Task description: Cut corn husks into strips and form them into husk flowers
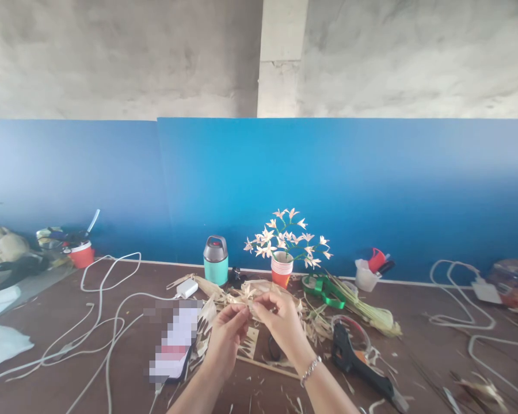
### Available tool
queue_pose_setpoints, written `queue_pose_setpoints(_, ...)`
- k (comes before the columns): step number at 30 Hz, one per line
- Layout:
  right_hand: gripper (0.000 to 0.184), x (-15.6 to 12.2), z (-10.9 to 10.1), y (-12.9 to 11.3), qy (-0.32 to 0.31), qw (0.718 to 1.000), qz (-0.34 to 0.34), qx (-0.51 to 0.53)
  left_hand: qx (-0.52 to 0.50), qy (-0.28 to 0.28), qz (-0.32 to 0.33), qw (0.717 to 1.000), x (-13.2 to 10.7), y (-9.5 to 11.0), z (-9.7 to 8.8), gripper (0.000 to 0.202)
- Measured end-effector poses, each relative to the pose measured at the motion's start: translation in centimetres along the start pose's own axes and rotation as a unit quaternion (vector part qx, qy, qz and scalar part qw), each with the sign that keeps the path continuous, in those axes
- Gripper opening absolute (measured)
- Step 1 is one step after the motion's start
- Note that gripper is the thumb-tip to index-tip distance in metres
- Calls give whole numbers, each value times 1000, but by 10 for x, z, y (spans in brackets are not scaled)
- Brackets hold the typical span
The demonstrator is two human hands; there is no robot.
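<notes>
My left hand [229, 334] and my right hand [280, 317] meet in front of me over the table, thumbs and fingers pinched close together. Between their fingertips is a small pale husk flower [247, 292], partly covered by the fingers. Dry husk pieces [216, 294] lie heaped behind and around the hands. Under them rests a pale piece with a toothed edge [249, 344]. Beyond the hands, a stack of red and white paper cups [281, 271] holds several finished-looking pale flowers [285, 236] on green stems.
To the right lie a black glue gun [356, 359], green ribbon [330, 292] and a bundle of husk strips [366, 310]. A turquoise flask [216, 269] and a phone [176, 339] are on the left. White cables [107, 339] cross the table; a blue partition [259, 184] stands behind.
</notes>
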State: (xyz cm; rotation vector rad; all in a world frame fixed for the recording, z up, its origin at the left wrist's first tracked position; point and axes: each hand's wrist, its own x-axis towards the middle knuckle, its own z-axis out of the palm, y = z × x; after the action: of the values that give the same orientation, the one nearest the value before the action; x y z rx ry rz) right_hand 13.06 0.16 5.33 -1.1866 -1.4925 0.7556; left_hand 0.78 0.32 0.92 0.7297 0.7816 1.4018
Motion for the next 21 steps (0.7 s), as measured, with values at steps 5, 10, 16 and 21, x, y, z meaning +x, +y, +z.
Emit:
queue_pose_setpoints(5, 12, -1, 3, 3, 11, 1000, 14, -12, 9, -15, -9, 1000, 3, -6, -3, 29)
queue_pose_setpoints(10, 12, -2, 4, 4, 8, 999, 24, -26, 26, -14, -1, 1000, 3, -5, -2, 30)
queue_pose_setpoints(16, 12, -2, 4, 3, 6, 999, 26, -21, 43, -8, 7, 999, 1, -5, 0, 30)
queue_pose_setpoints(21, 10, -3, 5, 5, 11, 999, 35, -12, 45, -10, 3, 999, 1, -5, 0, 29)
